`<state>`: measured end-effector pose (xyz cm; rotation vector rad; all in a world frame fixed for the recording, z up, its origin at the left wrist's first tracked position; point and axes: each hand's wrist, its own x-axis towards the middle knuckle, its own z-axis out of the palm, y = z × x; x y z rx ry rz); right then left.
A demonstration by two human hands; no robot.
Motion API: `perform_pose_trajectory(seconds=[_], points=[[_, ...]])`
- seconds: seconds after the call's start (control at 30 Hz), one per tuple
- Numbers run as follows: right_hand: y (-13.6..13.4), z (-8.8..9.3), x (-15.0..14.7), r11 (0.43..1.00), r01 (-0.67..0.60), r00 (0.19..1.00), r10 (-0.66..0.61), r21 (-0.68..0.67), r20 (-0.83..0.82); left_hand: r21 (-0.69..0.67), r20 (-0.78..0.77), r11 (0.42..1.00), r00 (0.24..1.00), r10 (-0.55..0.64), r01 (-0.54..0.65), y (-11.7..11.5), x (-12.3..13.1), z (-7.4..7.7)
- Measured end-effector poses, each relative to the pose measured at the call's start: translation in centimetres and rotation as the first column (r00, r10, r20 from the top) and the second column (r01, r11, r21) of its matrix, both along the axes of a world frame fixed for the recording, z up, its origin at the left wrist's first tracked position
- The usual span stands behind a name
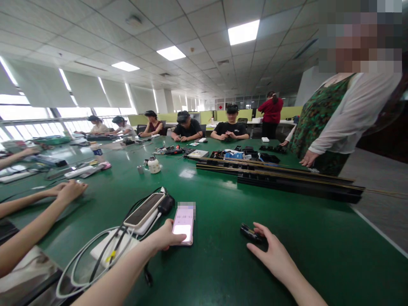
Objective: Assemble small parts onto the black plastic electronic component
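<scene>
My left hand grips a smartphone by its left edge, thumb lying over the lower part of the lit screen. The phone's top is blurred out. On the right, my right hand has its thumb and fingers spread apart around the near end of a small black object on the green table. What that object is I cannot make out. Whether the fingertips touch it is also unclear. Left of the held phone, another phone in a pale case lies on a white block among cables.
Long black rails with thin brass-coloured rods lie across the right side. A white jar and tools stand farther back. White cables loop at lower left. A co-worker's hands are at left; a person stands at right.
</scene>
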<state>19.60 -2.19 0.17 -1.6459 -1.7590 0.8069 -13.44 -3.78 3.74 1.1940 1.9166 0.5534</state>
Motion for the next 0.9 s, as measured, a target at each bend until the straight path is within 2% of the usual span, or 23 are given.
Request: perform_pose_trajectory(seconds=[0.1,0.33,0.6,0.9], points=[[-0.1,0.1,0.0,1.000,-0.004,1.000,0.004,-0.013,-0.001,-0.043,-0.038,0.998,0.998,-0.048,0.046,0.3,0.2,0.3],[-0.1,0.0,0.0,1.000,-0.008,1.000,0.008,0.009,-0.015,-0.123,-0.087,0.991,0.994,-0.067,0.056,1.2,-0.2,0.4],[-0.2,-0.1,0.1,1.000,0.000,1.000,0.000,0.000,-0.026,-0.182,-0.079,0.981,0.994,-0.077,0.062,1.7,-0.3,0.5],[-0.1,-0.3,0.1,0.999,0.006,1.000,-0.005,0.032,-0.027,-0.230,-0.088,0.968,0.989,-0.118,0.095,1.6,0.1,1.4]])
